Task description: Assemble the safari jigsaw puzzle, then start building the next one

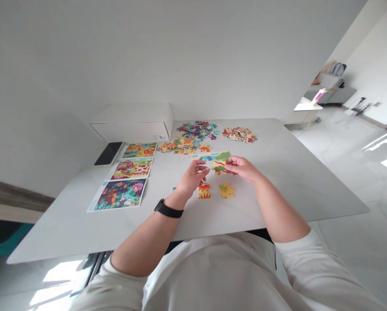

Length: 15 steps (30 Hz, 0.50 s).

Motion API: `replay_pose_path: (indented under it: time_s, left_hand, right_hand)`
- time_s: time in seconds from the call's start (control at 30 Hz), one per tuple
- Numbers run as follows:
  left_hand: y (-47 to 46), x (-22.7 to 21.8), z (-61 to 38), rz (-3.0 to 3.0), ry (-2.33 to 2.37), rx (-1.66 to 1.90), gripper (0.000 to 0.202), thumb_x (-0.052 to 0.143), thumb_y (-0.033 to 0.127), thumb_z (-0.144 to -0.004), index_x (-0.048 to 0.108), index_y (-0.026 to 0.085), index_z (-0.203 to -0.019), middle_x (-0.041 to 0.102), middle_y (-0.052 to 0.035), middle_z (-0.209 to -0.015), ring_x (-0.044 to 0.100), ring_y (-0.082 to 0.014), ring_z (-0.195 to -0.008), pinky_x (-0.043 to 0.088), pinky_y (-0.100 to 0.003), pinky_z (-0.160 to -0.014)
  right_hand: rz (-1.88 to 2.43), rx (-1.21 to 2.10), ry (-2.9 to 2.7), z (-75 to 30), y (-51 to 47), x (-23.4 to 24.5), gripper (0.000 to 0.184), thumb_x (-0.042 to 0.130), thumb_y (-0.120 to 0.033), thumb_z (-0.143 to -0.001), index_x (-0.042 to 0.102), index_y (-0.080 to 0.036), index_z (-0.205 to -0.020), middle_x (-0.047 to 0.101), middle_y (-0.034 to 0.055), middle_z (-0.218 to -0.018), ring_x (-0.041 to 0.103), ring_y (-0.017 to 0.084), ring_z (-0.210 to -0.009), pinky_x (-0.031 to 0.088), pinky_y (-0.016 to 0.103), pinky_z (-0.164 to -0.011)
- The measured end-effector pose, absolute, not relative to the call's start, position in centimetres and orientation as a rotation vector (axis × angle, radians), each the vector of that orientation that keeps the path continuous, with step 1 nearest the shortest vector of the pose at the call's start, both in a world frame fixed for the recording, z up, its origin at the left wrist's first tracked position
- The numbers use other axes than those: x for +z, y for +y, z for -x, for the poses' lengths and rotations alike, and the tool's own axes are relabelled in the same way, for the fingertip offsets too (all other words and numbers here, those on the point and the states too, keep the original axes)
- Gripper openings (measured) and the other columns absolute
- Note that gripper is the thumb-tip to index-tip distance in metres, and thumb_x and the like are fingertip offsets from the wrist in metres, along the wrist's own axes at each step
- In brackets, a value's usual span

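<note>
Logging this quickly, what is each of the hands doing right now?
Left hand: fingers curled over the table beside the joined pieces; a grip cannot be told.
Right hand: closed on a puzzle piece.

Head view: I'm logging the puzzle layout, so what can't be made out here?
- Piece under the left hand: mostly covered by the hand, head view.
- Piece at the right hand: fingers cover part; the grip is unclear.
- Loose piles: single pieces too small to tell apart.
- White box label: too small to read.
- Table near edge: hidden by the person's torso.
</note>
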<state>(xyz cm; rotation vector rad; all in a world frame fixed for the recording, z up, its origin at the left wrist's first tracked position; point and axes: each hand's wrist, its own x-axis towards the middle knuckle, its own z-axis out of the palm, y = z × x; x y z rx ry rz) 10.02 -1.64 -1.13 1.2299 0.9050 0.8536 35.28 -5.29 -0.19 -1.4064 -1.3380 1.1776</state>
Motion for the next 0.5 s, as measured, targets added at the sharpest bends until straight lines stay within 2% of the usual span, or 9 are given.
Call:
replay_pose_path:
  time_s: [0.17,0.27,0.37,0.5]
  left_hand:
    - [-1.7,-0.7,-10.0,-1.202,0.909,0.863,0.036,0.080,0.036,-0.090,0.061,0.022,-0.118,0.068,-0.0013,-0.102,0.060,-0.0078,-0.064,0.045,-0.020,-0.050]
    - [-1.9,-0.5,-9.9,-1.206,0.877,0.841,0.032,0.079,0.034,-0.090,0.063,0.021,-0.115,0.068,-0.0017,-0.100,0.060,-0.0077,-0.065,0.046,-0.019,-0.051]
    - [-2.1,-0.4,-10.0,-1.213,0.868,0.822,0.029,0.078,0.033,-0.091,0.064,0.020,-0.113,0.069,-0.0020,-0.100,0.061,-0.0079,-0.065,0.047,-0.019,-0.053]
    - [-2.3,-0.2,-10.1,-1.200,0.885,0.825,0.027,0.074,0.039,-0.096,0.065,0.020,-0.114,0.071,-0.0039,-0.103,0.060,-0.0079,-0.065,0.046,-0.019,-0.053]
  right_hand:
    - [1.588,0.879,-1.097,-39.1,-4.5,-0.3,0.052,0.088,-0.066,-0.075,0.069,-0.022,-0.096,0.075,0.0018,-0.085,0.064,0.016,-0.074,0.046,0.026,-0.062]
    - [1.745,0.779,-1.077,-40.1,-3.9,-1.2,0.037,0.084,-0.050,-0.084,0.068,-0.022,-0.102,0.076,0.0015,-0.085,0.064,0.016,-0.070,0.044,0.026,-0.061]
    - [1.888,0.648,-1.216,-39.7,-3.5,-2.1,0.023,0.078,-0.031,-0.091,0.067,-0.023,-0.109,0.078,0.0006,-0.086,0.069,0.017,-0.075,0.046,0.028,-0.068]
    - [2.030,0.416,-1.461,-38.4,-3.1,-2.8,0.017,0.073,-0.025,-0.095,0.068,-0.026,-0.111,0.081,0.0004,-0.089,0.073,0.021,-0.087,0.046,0.030,-0.076]
